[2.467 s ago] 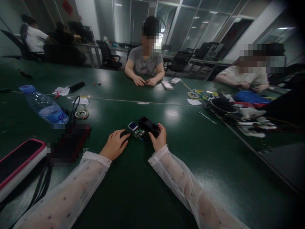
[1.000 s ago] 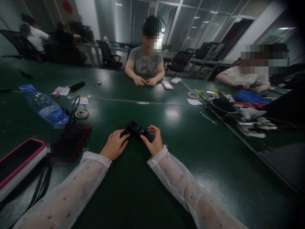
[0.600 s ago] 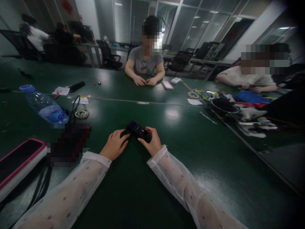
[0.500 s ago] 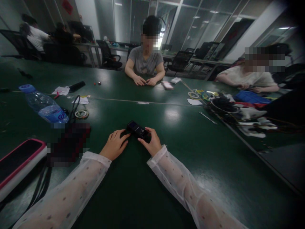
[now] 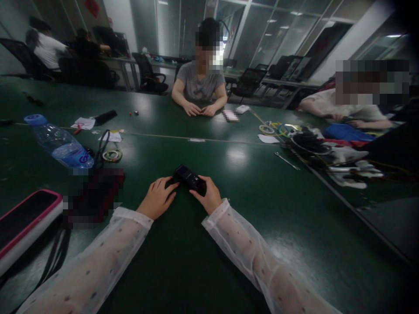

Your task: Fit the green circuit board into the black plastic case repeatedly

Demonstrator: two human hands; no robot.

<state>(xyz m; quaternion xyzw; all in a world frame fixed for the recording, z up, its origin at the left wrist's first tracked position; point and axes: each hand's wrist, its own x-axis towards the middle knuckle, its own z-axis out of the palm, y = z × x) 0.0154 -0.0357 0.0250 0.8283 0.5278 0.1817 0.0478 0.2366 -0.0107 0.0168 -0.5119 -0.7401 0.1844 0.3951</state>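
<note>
A small black device [image 5: 188, 175] with a dark screen and buttons lies tilted on the green table [image 5: 203, 257], in front of me. My right hand [image 5: 208, 193] grips its right end between thumb and fingers. At the device's left end, my left hand [image 5: 159, 197] rests with its fingers apart, the fingertips close to the edge; whether they touch it is hard to tell. Both forearms lie on the table in sheer white dotted sleeves.
At left are a water bottle [image 5: 60, 146], a pink-edged white device [image 5: 31, 222] and a cord coil [image 5: 112, 155]. A wrench [image 5: 287, 161] and heaped cables [image 5: 310, 141] are at right. Across the table sits a person [image 5: 201, 83]; another person [image 5: 347, 104] sits at right.
My hands and the black device have stayed in place. The person at the right has shifted slightly, with the head lower and further right.
</note>
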